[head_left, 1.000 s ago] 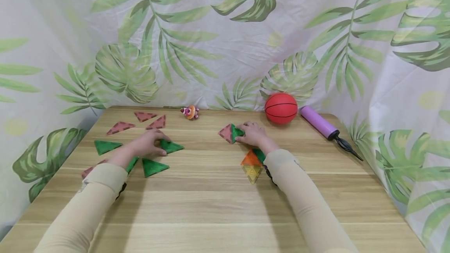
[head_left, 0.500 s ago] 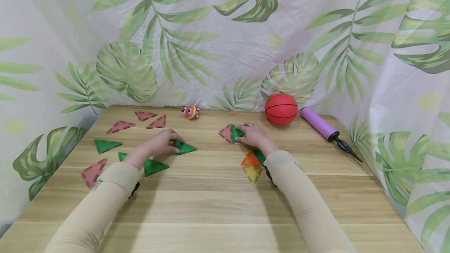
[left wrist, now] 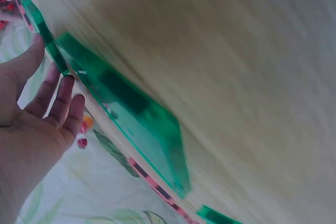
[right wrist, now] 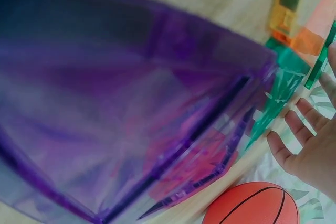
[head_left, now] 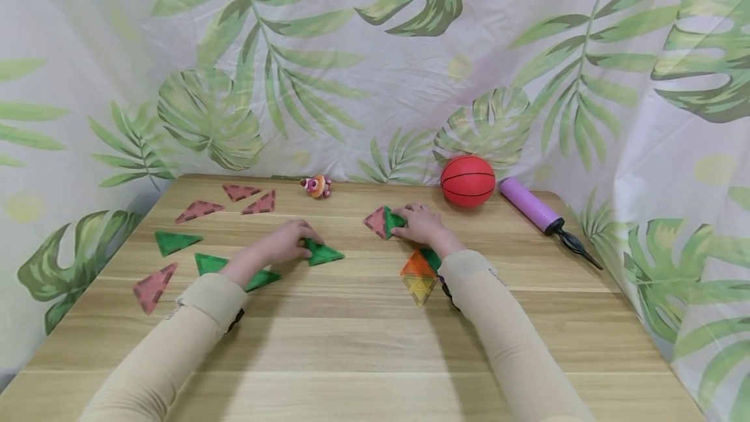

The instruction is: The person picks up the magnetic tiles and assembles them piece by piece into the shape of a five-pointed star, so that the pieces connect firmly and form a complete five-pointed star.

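My left hand [head_left: 287, 243] pinches a green triangular magnetic tile [head_left: 324, 253], left of the table's middle. Thumb and fingertips meet the edges of this tile [left wrist: 46, 40] in the left wrist view. Farther right, my right hand [head_left: 420, 223] holds another green triangular tile [head_left: 393, 221] by its side. A pink triangular tile [head_left: 375, 222] lies edge to edge with it, the two forming a diamond. Nearer me, an orange tile [head_left: 415, 264] and a yellow tile [head_left: 420, 288] lie together, a dark green tile [head_left: 432, 258] beside them. A purple tile [right wrist: 121, 93] looms in the right wrist view.
Several pink tiles [head_left: 200, 211] and green tiles [head_left: 178, 242] lie spread on the left of the wooden table [head_left: 328, 357]. Along the back are a small toy figure [head_left: 318, 186], a red ball [head_left: 467, 181] and a purple hand pump [head_left: 532, 206]. A leaf-print curtain [head_left: 328, 109] hangs behind.
My left hand has moved right with the green tile, bringing it closer to the pink-and-green diamond. The tiles it covered on the left now show more. My right hand stays in place.
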`<action>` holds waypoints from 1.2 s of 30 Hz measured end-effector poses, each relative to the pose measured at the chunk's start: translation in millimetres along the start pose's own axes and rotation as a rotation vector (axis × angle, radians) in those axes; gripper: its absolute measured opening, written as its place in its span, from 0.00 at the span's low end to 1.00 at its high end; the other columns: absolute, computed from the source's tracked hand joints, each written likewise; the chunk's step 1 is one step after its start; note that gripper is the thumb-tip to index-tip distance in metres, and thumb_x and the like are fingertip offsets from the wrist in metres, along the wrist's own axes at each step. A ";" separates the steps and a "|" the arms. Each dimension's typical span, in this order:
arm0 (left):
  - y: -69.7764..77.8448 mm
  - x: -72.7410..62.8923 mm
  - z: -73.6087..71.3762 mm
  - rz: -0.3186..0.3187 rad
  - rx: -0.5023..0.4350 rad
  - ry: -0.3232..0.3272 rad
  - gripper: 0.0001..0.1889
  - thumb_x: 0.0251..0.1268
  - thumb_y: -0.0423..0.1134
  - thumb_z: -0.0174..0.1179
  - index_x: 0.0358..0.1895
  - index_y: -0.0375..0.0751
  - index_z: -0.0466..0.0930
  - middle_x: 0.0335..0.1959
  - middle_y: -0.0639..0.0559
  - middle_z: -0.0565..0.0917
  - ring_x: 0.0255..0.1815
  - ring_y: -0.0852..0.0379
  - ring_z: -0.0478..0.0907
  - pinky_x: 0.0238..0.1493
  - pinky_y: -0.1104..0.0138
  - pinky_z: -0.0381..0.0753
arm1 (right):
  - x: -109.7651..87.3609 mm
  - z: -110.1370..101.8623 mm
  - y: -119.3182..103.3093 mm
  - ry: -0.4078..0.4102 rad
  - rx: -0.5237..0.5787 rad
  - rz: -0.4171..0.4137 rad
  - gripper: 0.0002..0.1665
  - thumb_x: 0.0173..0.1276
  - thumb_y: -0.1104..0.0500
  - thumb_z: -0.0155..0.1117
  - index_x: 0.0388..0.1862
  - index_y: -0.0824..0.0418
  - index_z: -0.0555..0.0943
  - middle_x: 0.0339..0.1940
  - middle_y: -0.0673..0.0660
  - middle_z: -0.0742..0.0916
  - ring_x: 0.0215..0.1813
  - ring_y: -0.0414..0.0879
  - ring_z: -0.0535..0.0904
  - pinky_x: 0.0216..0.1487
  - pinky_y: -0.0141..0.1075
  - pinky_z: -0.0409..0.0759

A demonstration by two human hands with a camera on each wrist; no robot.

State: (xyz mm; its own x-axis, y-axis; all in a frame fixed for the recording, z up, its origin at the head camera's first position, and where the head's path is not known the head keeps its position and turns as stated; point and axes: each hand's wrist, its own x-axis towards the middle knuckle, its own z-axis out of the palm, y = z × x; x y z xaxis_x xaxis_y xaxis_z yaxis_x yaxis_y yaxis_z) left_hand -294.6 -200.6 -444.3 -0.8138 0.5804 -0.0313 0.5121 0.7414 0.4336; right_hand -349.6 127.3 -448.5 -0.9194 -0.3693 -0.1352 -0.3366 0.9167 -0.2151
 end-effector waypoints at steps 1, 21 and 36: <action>2.0 1.1 1.0 -0.002 0.004 0.002 0.16 0.58 0.33 0.65 0.51 0.41 0.82 0.48 0.42 0.78 0.50 0.45 0.74 0.54 0.51 0.73 | 0.4 -0.1 -0.2 0.000 -0.001 -0.001 0.36 0.67 0.38 0.56 0.71 0.46 0.65 0.70 0.60 0.66 0.70 0.59 0.59 0.62 0.63 0.60; 53.2 16.9 26.5 0.016 0.112 0.018 0.19 0.55 0.47 0.67 0.48 0.43 0.81 0.41 0.51 0.81 0.41 0.55 0.76 0.46 0.59 0.75 | 1.5 -1.4 -1.0 -0.010 0.011 0.003 0.36 0.67 0.38 0.56 0.71 0.46 0.64 0.72 0.59 0.65 0.71 0.60 0.57 0.63 0.63 0.59; -3.4 -2.3 -23.5 -0.147 0.129 0.180 0.25 0.59 0.45 0.65 0.55 0.34 0.75 0.56 0.34 0.75 0.58 0.35 0.69 0.56 0.41 0.67 | -35.3 -8.8 -32.4 0.101 -0.029 -0.103 0.38 0.65 0.40 0.60 0.70 0.53 0.67 0.67 0.61 0.71 0.67 0.62 0.64 0.59 0.62 0.67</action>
State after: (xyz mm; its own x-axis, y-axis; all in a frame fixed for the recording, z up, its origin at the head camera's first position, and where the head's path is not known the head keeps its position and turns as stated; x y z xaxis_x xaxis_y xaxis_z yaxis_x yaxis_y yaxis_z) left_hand -301.0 -212.5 -424.5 -0.9118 0.4027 0.0804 0.4064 0.8569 0.3172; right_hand -308.1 112.0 -428.2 -0.8949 -0.4459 -0.0158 -0.4347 0.8794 -0.1942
